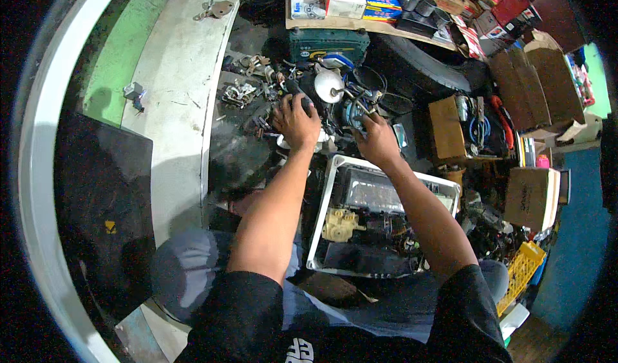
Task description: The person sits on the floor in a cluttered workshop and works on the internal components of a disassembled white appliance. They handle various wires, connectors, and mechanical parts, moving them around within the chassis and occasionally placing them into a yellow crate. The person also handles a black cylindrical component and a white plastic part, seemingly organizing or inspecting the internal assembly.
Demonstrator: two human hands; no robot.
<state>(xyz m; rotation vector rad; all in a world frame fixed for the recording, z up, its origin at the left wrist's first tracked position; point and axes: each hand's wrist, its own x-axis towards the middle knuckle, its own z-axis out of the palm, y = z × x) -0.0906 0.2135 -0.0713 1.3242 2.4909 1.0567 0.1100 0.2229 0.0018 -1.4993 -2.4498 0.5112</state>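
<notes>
Among a pile of small metal parts [241, 91], my left hand [297, 121] curls its fingers over a dark object that I cannot make out, just below a white round funnel-like piece [328, 85]. My right hand [376, 134] is a little farther right, its fingers bent round a small light rod-like piece beside a round blue-and-silver object [353, 113]; its fingertips are partly hidden. Black cables or hoses [380, 93] loop behind my right hand. A white-rimmed tray [316, 228] with a cream plastic part [341, 224] and black parts lies below my hands, between my forearms.
A green case [325, 41], a tyre [438, 72] and stacked boxes [344, 4] stand at the back. Cardboard boxes [444, 125] and a yellow crate [518, 273] are on the right. A white ledge [177, 118] with a dark panel [106, 183] runs along the left.
</notes>
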